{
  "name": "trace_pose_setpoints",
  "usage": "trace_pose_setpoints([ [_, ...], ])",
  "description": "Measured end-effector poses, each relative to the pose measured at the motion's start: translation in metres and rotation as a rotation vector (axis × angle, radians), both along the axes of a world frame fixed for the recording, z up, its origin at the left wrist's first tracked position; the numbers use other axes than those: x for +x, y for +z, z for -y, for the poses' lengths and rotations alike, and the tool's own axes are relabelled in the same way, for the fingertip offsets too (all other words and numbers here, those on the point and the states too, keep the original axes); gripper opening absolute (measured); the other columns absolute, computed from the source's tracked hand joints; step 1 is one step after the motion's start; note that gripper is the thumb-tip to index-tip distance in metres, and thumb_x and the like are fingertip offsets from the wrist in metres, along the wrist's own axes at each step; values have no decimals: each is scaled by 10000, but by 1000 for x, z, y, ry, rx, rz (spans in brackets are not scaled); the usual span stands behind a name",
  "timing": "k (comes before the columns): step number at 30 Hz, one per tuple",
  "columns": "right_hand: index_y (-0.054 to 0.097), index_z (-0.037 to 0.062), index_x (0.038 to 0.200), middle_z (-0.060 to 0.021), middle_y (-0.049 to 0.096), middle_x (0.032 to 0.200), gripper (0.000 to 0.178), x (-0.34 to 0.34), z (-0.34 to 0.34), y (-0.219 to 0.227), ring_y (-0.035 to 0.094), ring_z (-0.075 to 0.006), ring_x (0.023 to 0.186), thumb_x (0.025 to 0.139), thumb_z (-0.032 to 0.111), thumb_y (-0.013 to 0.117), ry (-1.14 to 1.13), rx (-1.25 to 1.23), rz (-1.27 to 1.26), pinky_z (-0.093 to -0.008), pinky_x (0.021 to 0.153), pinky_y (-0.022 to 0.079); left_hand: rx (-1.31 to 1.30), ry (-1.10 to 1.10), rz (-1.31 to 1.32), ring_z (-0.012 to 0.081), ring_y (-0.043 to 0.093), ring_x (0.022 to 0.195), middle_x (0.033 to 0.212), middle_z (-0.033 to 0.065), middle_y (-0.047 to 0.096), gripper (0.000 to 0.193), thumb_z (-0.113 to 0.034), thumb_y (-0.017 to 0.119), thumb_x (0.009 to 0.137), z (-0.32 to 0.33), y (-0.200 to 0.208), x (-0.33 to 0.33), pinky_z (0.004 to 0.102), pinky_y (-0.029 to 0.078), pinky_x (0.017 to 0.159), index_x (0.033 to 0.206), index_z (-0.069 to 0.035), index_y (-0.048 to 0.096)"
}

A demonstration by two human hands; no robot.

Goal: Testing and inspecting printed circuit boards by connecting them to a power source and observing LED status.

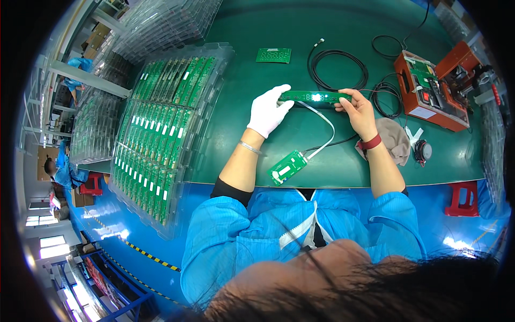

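Between my two hands is a long, narrow green circuit board (300,96) with lit white segments near its middle. My left hand (270,111), in a white glove, pinches its left end. Bare, with a red band at the wrist, my right hand (358,111) grips the right end between thumb and fingers. A pale ribbon cable (329,126) runs down from the board to a smaller green circuit board (288,167) lying near the table's front edge. A black cable also leads away from that smaller board toward the right.
Clear plastic trays (228,59) of narrow boards stand at left, with tall tray stacks behind. Another green board (273,55) and a coiled black cable (339,52) lie farther back. An orange test fixture (433,96), a beige cloth (393,140) and a small round black part (422,150) are at right.
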State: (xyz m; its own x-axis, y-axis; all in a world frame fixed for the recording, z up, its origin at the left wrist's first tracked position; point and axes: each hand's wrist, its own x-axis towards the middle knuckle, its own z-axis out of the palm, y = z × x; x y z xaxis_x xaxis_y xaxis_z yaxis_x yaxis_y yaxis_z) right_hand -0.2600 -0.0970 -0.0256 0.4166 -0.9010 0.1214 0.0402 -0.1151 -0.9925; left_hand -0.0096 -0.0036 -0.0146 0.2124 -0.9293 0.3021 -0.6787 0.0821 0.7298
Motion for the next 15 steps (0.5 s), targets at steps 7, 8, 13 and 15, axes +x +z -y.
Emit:
trace_pose_setpoints([
  [7, 606, -12, 1148, -83, 657, 782, 232, 0, -1, 2, 692, -170, 785, 921, 17, 567, 1, -5, 7, -238, 722, 555, -4, -4, -12, 110, 521, 594, 757, 33, 607, 420, -91, 691, 769, 0, 0, 0, 235, 453, 598, 1185, -55, 646],
  [8, 606, -12, 1148, -84, 659, 785, 233, 0, -1, 2, 692, -169, 785, 920, 17, 567, -1, -5, 8, -238, 722, 555, 1, -5, -16, 111, 522, 597, 757, 34, 607, 421, -92, 690, 769, 0, 0, -1, 235, 454, 600, 1186, -54, 645],
  [13, 573, -20, 1185, -101, 654, 867, 247, -1, 0, 1, 664, -164, 805, 943, 22, 553, 33, 10, -27, -248, 762, 556, -12, -5, 12, 114, 529, 604, 767, 38, 611, 426, -93, 690, 767, 0, -2, 2, 234, 458, 606, 1189, -55, 644],
  [15, 574, -20, 1185, -100, 654, 865, 248, -2, -1, 2, 665, -164, 805, 941, 22, 556, 29, 11, -31, -248, 761, 556, -7, -6, 10, 115, 530, 604, 769, 39, 611, 427, -93, 690, 767, 0, -1, 1, 234, 458, 607, 1189, -55, 644],
])
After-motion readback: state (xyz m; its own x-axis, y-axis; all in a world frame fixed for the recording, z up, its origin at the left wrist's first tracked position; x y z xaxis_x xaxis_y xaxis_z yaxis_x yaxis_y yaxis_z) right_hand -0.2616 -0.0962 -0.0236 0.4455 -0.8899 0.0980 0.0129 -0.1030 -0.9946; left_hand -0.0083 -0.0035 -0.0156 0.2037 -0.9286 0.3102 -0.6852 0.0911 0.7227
